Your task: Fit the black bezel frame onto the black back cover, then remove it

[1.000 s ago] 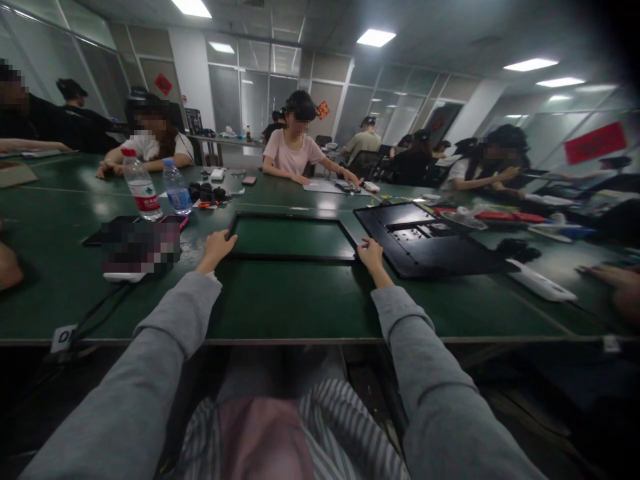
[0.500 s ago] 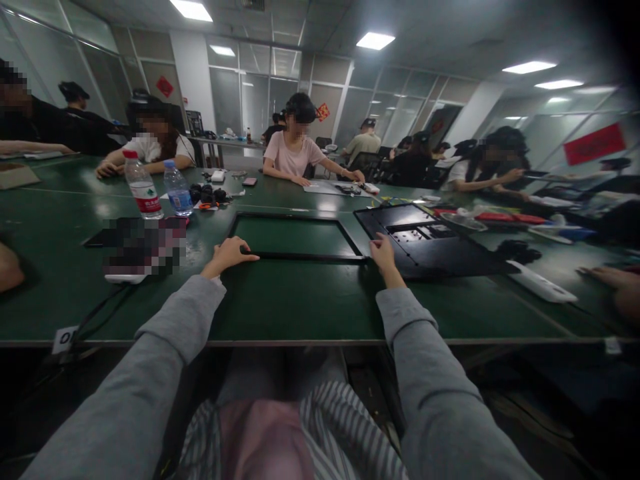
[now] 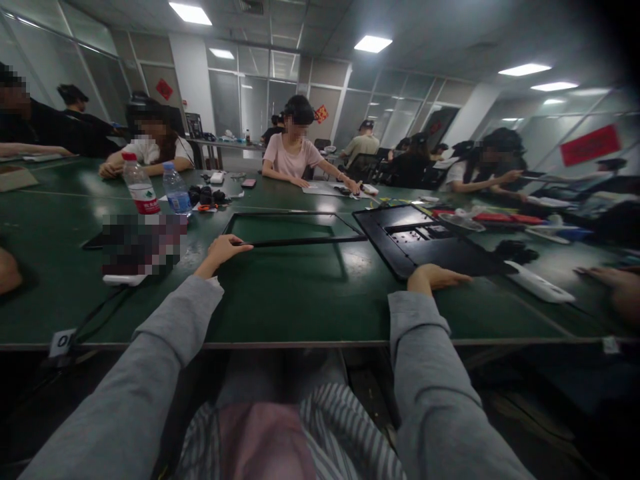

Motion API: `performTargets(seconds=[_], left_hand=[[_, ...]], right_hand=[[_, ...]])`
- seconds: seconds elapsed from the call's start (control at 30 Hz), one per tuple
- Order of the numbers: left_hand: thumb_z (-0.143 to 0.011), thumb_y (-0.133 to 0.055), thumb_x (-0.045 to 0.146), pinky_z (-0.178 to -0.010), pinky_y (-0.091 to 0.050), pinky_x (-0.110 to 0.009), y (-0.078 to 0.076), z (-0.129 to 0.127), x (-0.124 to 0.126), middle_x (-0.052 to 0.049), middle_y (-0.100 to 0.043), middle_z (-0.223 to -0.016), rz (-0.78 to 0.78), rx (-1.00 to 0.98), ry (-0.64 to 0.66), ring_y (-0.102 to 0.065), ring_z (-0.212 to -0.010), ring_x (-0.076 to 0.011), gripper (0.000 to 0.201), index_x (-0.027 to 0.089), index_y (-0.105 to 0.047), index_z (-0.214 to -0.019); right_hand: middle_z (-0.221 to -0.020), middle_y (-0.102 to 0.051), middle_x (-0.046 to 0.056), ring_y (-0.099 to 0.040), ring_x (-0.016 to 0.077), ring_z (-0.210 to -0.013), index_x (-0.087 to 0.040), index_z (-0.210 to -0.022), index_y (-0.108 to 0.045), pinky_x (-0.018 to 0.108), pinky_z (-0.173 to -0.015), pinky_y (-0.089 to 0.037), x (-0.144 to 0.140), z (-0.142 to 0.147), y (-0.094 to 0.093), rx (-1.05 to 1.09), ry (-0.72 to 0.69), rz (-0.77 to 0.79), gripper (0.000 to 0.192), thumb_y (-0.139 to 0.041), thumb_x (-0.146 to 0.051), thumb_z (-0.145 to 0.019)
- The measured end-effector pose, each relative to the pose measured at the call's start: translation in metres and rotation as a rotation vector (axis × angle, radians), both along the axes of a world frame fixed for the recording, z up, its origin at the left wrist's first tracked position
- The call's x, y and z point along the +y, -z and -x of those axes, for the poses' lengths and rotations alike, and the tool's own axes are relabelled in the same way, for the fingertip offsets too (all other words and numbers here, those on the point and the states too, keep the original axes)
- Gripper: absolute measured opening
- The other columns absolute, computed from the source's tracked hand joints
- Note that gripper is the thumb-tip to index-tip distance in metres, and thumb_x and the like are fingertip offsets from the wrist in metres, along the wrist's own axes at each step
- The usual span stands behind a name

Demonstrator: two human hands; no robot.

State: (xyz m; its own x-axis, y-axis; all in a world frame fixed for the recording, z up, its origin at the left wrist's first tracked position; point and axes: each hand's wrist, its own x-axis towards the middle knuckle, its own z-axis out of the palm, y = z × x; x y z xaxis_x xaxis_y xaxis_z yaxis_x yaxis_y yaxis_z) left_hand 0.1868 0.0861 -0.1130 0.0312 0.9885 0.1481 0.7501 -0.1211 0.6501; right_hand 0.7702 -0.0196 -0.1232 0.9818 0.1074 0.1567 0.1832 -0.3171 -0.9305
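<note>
My left hand (image 3: pixel 224 252) is closed on the near left corner of a thin black rectangular frame (image 3: pixel 305 241). The frame's near side is tilted up off the green table, with its shadow below. My right hand (image 3: pixel 436 276) is at the near edge of a flat black panel (image 3: pixel 440 255), to the right of the frame. Its fingers point right along that edge and appear to grip it; the fingertips are partly hard to make out. Metal parts show in a cutout of the panel. The frame's right end reaches up to the panel's left edge.
A red-capped bottle (image 3: pixel 141 185) and a blue-capped bottle (image 3: pixel 176 189) stand at the left, behind a blurred-out device (image 3: pixel 145 247). A white power strip (image 3: pixel 540 283) lies right of the panel. Co-workers sit around the green table (image 3: pixel 300 307), one opposite (image 3: pixel 294 150).
My right hand has let go of the frame and moved right to the panel's near edge. The frame's near side has risen in my left hand.
</note>
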Motion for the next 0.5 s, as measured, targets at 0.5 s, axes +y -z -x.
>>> performTargets(seconds=[0.5], left_hand=[[-0.065, -0.09, 0.052, -0.092, -0.054, -0.036, -0.013, -0.007, -0.011, -0.012, -0.08, -0.104, -0.1, -0.481, -0.146, -0.072, -0.104, -0.0285, 0.049, 0.015, -0.079, -0.094]], right_hand=[[-0.151, -0.056, 0.024, -0.057, 0.0329, -0.143, -0.015, -0.169, -0.023, 0.055, -0.125, -0.037, 0.048, 0.037, 0.015, 0.067, -0.159, -0.152, 0.082, -0.043, -0.016, -0.09]])
